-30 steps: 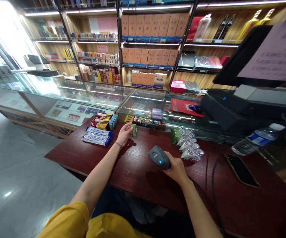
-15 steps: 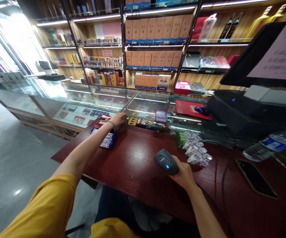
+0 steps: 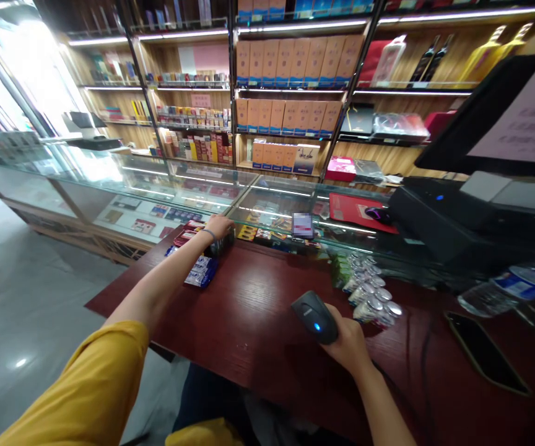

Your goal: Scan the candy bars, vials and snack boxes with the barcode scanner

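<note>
My right hand (image 3: 348,337) is wrapped round the grip of a dark barcode scanner (image 3: 314,317), which shows a lit blue light. The scanner points left, above the brown wooden counter. My left hand (image 3: 220,227) reaches to the far left part of the counter. Its fingers curl down over dark packs (image 3: 222,246); what they hold, if anything, is hidden. Close by lie blue-and-white packets (image 3: 201,272) and red packets (image 3: 187,234). Several small silver-topped containers (image 3: 373,291) stand in rows to the right, beside green packs (image 3: 340,269).
A glass display case (image 3: 281,207) runs behind the wooden counter (image 3: 253,303). On the right are a phone (image 3: 488,353), a water bottle (image 3: 511,288) and a monitor (image 3: 522,118). A mouse (image 3: 378,214) rests on a red mat (image 3: 348,209). Stocked shelves line the back wall.
My left hand has shifted slightly left and lowered over the dark packs. The scanner stays in my right hand, and the view has tilted up a little.
</note>
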Motion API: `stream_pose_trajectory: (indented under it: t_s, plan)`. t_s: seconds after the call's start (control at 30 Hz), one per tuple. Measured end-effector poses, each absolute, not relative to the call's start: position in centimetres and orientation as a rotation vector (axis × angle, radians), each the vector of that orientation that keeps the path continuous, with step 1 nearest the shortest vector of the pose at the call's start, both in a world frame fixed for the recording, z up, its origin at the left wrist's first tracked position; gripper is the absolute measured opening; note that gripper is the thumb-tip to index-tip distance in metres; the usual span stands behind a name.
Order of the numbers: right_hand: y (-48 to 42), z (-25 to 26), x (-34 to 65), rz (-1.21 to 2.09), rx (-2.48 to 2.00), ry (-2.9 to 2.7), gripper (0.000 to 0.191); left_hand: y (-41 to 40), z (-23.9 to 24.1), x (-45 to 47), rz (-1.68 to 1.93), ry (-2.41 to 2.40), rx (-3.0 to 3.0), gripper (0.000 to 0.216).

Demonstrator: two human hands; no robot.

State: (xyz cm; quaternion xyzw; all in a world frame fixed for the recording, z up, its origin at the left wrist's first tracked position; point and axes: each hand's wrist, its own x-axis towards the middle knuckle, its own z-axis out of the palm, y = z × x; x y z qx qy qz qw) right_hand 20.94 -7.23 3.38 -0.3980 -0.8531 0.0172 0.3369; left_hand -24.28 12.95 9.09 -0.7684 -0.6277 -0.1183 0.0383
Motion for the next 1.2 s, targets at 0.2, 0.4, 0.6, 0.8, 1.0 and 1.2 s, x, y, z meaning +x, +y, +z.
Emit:
stream_pose_trajectory:
  t_s: [0.2, 0.4, 0.6, 0.8, 1.0, 1.2]
  plan:
    - [-7.3, 2.9, 21.1, 0.062, -1.067, -2.209, 0.049, 12.9, 8.8, -24.5, -0.262, -1.88, -2.299, 0.033]
    - [-7.2, 3.1, 21.1, 0.074, -1.087, -2.221, 0.051, 12.9, 8.7, -24.6, -0.398, -1.906, -2.325, 0.034]
    - [-7.3, 3.1, 20.9, 0.11, -1.103, -2.204, 0.053, 11.5, 9.8, -24.1, -0.416, -1.942, -2.289, 0.032]
    - [-7.0, 3.5, 21.8, 0.08, -1.157, -2.185, 0.049, 9.8, 10.2, -20.4, -0.745, -1.748, -2.404, 0.026]
    - [-7.5, 5.4, 24.5, 0.013, -1.259, -2.123, 0.034, 8.5, 8.5, -12.6, -1.26, -1.521, -2.633, 0.028]
    - [-9.1, 6.1, 28.3, 0.0, -1.422, -2.009, 0.049, 7.4, 6.3, -3.6, -1.813, -1.502, -2.807, 0.036]
